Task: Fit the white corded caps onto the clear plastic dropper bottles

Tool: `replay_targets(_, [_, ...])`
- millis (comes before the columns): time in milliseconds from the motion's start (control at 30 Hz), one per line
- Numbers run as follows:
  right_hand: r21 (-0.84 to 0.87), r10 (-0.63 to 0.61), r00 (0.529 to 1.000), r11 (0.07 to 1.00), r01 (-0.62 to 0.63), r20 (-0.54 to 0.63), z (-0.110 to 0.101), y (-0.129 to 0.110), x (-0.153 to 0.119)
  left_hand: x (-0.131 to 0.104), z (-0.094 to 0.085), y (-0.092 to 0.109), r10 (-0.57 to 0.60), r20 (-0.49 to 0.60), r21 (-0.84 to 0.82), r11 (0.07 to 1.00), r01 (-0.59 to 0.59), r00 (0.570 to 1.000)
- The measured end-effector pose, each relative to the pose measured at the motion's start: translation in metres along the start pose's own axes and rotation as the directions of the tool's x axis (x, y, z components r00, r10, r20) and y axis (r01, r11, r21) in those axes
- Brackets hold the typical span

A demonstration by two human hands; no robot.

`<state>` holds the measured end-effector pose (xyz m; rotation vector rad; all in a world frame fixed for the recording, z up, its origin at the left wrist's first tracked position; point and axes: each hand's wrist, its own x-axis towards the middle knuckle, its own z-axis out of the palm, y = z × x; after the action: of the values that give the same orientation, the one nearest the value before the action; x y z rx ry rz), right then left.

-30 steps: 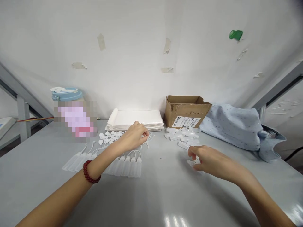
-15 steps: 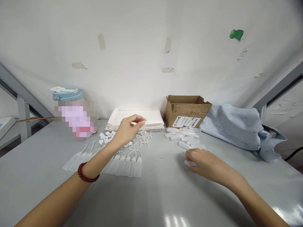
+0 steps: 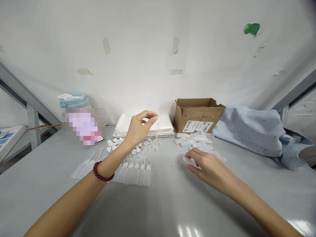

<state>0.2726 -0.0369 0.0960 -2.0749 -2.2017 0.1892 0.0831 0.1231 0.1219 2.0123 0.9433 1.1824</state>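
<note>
My left hand (image 3: 140, 128) is raised over the table, thumb and forefinger pinching a thin white cord (image 3: 158, 122) that hangs down. Below it lie a tangle of white cords (image 3: 153, 144) and small white caps (image 3: 113, 144). My right hand (image 3: 203, 163) has its fingers closed round a translucent bottle (image 3: 189, 161) just above the table. Behind that hand sits a loose pile of translucent bottles (image 3: 195, 140). At front left, several bottles with caps and cords (image 3: 134, 174) lie in a row, partly hidden by my left forearm.
Against the wall stand a stack of white sheets (image 3: 164, 126) and an open cardboard box (image 3: 199, 118). A light blue cloth (image 3: 249, 131) lies at the right. At the left are a blurred phone (image 3: 84, 126) and a blue-lidded container (image 3: 74, 100) on the grey table (image 3: 158, 210).
My left hand has risen slightly, lifting the cord clear of the tangle. The right hand has shifted left with the bottle, which now shows more. The camera view has moved a little.
</note>
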Motion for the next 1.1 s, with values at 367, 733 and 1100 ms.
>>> replay_targets(367, [0.253, -0.131, 0.914, 0.937, 0.240, -0.383, 0.036, -0.009, 0.004, -0.009, -0.013, -0.009, -0.061, 0.102, 0.127, 0.991, 0.048, 0.993])
replay_targets(733, [0.569, -0.059, 0.979, 0.806, 0.161, -0.194, 0.034, -0.032, 0.001, -0.063, -0.013, 0.017, -0.305, 0.389, -0.190, 0.897, 0.399, 0.869])
replay_targets(1100, [0.576, -0.156, 0.923, 0.741, 0.346, -0.353, 0.044, -0.038, -0.007, -0.097, 0.003, 0.017, -0.429, 0.491, -0.247, 0.766, 0.594, 0.758])
